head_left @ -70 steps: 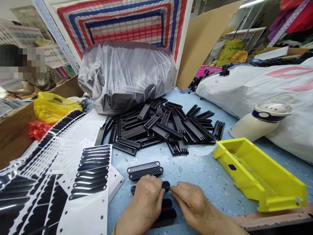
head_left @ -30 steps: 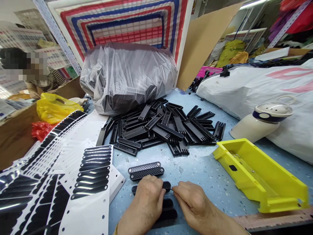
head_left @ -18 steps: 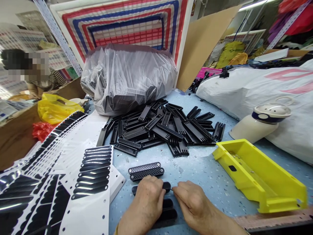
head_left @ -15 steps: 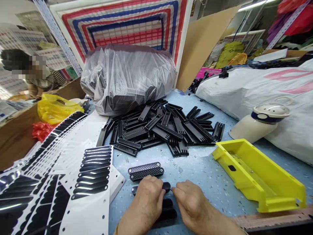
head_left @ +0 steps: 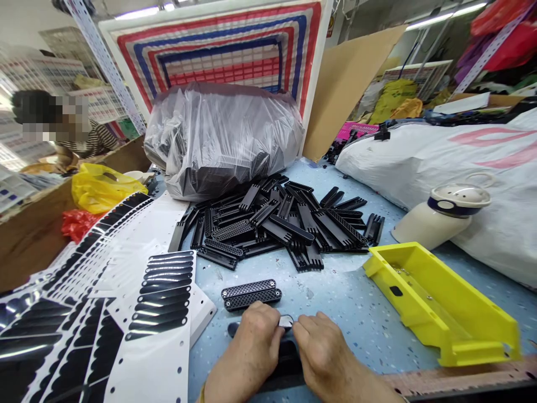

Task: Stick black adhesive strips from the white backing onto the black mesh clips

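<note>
My left hand and my right hand rest close together at the near edge of the blue table, fingers curled onto a long black plastic strip whose end shows a light glare between the fingertips. More black strips lie under my hands. Two perforated black strips lie side by side just beyond my left hand. A white backing sheet with black oval stickers lies to the left.
A heap of black plastic parts sits mid-table before a grey plastic bag. A yellow plastic tray lies at right, a white device and white sack behind it. Another person sits far left.
My hands stayed on the strip and drew slightly closer; the strip's end now shows a shiny light patch. The camera view shifted a little.
</note>
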`<act>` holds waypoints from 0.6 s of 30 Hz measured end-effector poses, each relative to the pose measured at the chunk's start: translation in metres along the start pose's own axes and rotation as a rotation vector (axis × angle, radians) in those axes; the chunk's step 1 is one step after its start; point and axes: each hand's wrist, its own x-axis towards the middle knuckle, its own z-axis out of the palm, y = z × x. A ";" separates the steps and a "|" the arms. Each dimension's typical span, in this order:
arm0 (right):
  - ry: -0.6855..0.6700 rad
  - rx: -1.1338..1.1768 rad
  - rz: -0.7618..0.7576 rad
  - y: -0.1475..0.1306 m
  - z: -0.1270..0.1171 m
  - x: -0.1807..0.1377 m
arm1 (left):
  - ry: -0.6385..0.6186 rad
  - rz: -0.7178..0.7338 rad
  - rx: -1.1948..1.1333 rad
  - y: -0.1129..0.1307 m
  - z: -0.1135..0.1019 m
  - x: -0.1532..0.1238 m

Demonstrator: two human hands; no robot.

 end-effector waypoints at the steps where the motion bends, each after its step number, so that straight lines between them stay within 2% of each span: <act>1: 0.001 -0.001 0.008 0.001 0.000 0.000 | 0.004 -0.001 -0.008 -0.001 0.002 -0.001; 5: -0.039 0.057 0.045 0.011 -0.005 -0.001 | 0.011 -0.013 -0.038 -0.003 0.007 -0.001; 12: -0.125 0.300 0.187 0.024 -0.022 -0.008 | -0.018 -0.048 -0.030 -0.001 0.004 0.002; 18: -0.132 0.280 0.196 0.027 -0.021 -0.002 | -0.058 -0.071 -0.036 0.002 -0.001 0.003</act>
